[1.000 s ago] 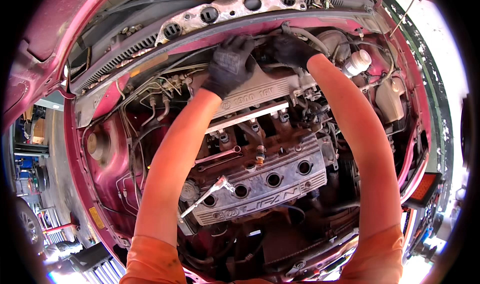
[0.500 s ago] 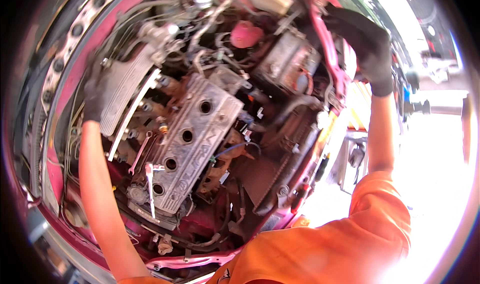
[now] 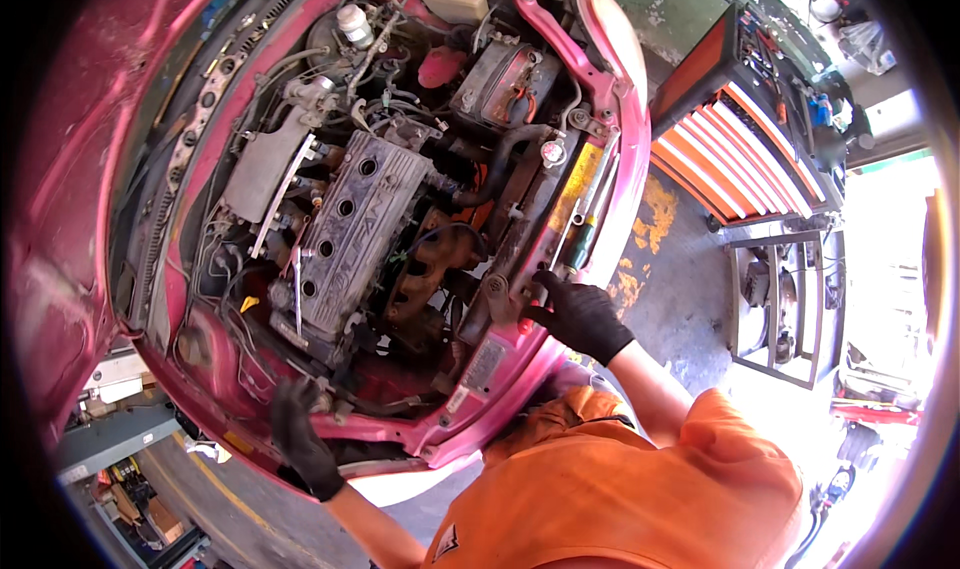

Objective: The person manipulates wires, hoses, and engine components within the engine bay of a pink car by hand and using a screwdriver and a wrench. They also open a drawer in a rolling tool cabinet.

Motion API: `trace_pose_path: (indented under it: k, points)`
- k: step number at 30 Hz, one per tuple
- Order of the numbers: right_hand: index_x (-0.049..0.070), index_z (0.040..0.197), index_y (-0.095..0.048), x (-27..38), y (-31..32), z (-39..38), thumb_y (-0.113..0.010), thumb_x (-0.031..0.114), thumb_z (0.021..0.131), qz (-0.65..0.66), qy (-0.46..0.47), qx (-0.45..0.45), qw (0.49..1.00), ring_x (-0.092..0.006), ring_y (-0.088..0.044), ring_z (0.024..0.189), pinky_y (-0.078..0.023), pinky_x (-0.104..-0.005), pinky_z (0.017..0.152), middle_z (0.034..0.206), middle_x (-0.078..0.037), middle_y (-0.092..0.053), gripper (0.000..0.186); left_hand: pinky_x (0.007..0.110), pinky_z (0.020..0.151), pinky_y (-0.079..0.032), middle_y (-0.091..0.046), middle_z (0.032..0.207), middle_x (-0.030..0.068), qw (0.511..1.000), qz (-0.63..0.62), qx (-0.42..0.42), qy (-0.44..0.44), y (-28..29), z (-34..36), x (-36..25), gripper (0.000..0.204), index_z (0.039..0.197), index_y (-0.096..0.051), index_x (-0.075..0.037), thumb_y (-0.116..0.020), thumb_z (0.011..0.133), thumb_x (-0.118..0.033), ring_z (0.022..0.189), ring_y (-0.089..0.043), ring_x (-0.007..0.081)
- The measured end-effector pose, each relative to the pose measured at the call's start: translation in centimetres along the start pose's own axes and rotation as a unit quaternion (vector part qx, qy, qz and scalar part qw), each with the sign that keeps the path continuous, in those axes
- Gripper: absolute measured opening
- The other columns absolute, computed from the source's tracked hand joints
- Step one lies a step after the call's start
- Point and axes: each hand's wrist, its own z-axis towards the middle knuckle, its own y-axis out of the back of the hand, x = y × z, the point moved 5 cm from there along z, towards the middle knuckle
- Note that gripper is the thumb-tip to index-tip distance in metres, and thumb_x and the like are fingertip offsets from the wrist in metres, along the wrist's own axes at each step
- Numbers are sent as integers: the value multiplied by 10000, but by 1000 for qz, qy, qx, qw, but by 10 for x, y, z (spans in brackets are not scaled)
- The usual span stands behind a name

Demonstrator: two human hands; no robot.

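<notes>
Landmark: grey valve cover [image 3: 350,231] mid engine bay [image 3: 190,299] of the red car. Wrench [image 3: 297,287] lay beside its lower left edge, intake manifold [image 3: 262,169] to its left, rusty exhaust manifold [image 3: 425,269] to its right, battery [image 3: 498,81] above right. Red tool cabinet [image 3: 750,139] stood well apart, far right. Both hands gloved black. Right hand [image 3: 575,314] gripped the red front panel [image 3: 600,209] right of the cover, fingers curled on its edge. Left hand [image 3: 300,434] rested below the cover on the bay's lower rim, fingers loose, holding nothing
</notes>
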Motion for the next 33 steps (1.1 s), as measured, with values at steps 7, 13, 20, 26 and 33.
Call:
trace_pose_path:
  k: [7, 13, 20, 26, 33]
  points:
    - [125, 1285, -457, -92, 7, 24, -555, 546, 895, 41, -16, -100, 994, -444, -659, 780, -518, -500, 707, 861, -224, -687, 582, 312, 780, -551, -674, 1001, 144, 962, -143, -103, 209, -33, -141, 16, 335, 1133, -616, 77, -500, 941, -171, 877, -670, 223]
    - [112, 1136, -570, -108, -3, 46, -634, 425, 891, 221, 107, -86, 966, -206, -630, 513, -527, -345, 526, 725, -93, -654, 403, 291, 810, -525, -695, 971, 117, 964, -177, -83, 181, -63, -120, -26, 235, 1090, -638, 65, -548, 935, -87, 893, -662, 188]
    - [103, 983, -630, -101, -10, 61, -681, 242, 837, 89, 69, -51, 992, -255, -623, 691, -509, -360, 569, 832, -81, -604, 207, 305, 819, -521, -706, 963, 118, 984, -58, -36, 165, -80, -47, -24, 220, 1094, -645, 51, -572, 950, -99, 900, -661, 174]
    - [34, 951, -506, -131, 123, -1, -601, 101, 894, 453, -58, -200, 867, -117, -570, 508, -450, -232, 418, 738, -69, -567, 129, 322, 781, -525, -710, 964, 125, 990, 123, -49, 38, -93, 145, 3, 179, 1041, -680, -10, -634, 904, -116, 861, -691, 208]
    - [8, 1151, -518, 13, 167, 212, -596, 79, 886, 319, 124, -143, 929, -149, -608, 686, -456, -255, 615, 870, -97, -628, 285, 439, 890, -500, -677, 1027, 183, 917, 379, -29, -122, -110, 419, 93, 305, 1139, -627, -101, -614, 835, -84, 1027, -633, 363]
